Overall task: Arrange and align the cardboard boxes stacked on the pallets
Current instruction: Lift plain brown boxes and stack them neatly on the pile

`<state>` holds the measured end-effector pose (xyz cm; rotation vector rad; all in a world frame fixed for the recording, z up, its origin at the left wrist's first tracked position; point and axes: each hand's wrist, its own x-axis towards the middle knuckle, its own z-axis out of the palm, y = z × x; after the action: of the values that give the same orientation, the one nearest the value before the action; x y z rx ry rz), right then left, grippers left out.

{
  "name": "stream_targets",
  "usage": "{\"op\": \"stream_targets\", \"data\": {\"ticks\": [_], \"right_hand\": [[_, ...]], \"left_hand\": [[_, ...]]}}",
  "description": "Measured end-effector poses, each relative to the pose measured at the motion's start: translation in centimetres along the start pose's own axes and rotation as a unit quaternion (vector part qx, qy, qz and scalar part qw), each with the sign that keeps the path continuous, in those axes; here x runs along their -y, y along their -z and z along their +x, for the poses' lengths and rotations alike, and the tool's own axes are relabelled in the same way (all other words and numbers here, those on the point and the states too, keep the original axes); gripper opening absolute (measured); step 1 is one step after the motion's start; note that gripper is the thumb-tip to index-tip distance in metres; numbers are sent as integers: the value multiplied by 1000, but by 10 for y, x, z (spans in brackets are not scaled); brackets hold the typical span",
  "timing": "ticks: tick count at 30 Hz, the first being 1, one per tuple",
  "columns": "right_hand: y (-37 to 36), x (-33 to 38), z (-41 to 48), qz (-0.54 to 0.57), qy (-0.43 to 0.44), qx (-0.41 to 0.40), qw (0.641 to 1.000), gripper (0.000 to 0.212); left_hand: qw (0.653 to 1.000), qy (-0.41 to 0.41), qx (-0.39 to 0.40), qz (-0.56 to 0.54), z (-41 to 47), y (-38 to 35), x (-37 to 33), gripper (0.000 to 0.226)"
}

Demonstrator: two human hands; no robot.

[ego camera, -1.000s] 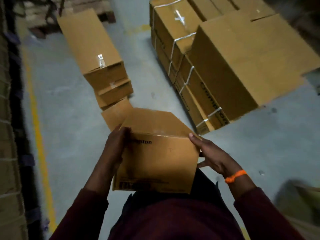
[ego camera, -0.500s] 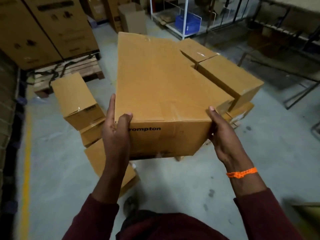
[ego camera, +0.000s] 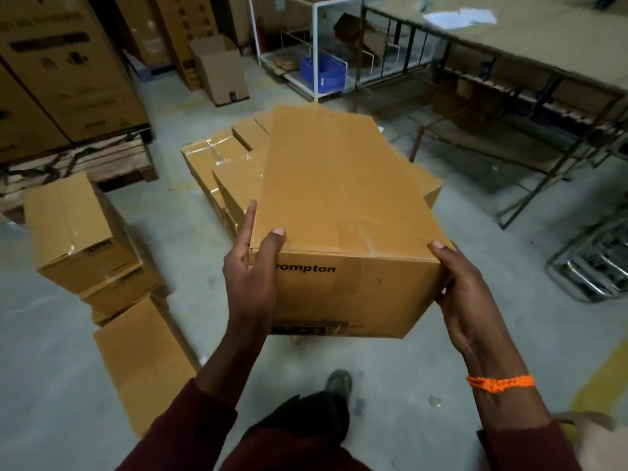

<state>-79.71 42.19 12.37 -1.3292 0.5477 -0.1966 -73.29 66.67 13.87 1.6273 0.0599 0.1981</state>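
A long brown cardboard box (ego camera: pixel 336 205) marked "rompton" on its near end hangs in the air in front of me, held level. My left hand (ego camera: pixel 251 273) grips its near left corner, thumb on top and index finger straight along the left side. My right hand (ego camera: pixel 457 283) grips the near right corner, thumb on the top edge. Behind and under the box lies a low stack of taped boxes (ego camera: pixel 221 171) on the floor. What the stack rests on is hidden.
A leaning pile of small boxes (ego camera: pixel 81 239) stands at the left, one flat box (ego camera: pixel 142 368) on the floor below it. Big cartons on a wooden pallet (ego camera: pixel 85 161) fill the back left. A metal-framed table (ego camera: pixel 509 45) and a white rack with a blue bin (ego camera: pixel 323 73) stand behind.
My view swung from looking down at the floor stack to looking ahead. The box rose from near my body and now lies level, out over the taped stack. Both hands kept their hold.
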Motion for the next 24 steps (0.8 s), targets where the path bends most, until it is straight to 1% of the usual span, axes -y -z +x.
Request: {"op": "stream_targets", "data": {"ticks": [3,5,10,14,16,19,21,24], "right_hand": [[31,16,43,-15,0,-1,1000,27],[48,27,76,-29,10,5,1000,25],[94,68,168,-68,9,7,998,46],[133,97,241,-104,11,20,994,45],[149,103,275,-115,1,24,993,45],[170,102,328,-139,-23,59,988,47],[180,99,368,-167,-49,92,980,52],[189,96,431,-209,-96,159,960,52]], "left_hand": [[1000,15,10,-6,24,-53,6,59],[1000,16,6,-12,40,-90,10,56],[999,43,-22,-23,80,-181,16,61],[997,66,-18,-27,109,-252,20,58],[997,78,-11,-22,121,-280,26,63],[996,93,15,-5,141,-310,38,69],[994,102,23,6,156,-327,52,67],[992,122,3,17,174,-357,77,66]]}}
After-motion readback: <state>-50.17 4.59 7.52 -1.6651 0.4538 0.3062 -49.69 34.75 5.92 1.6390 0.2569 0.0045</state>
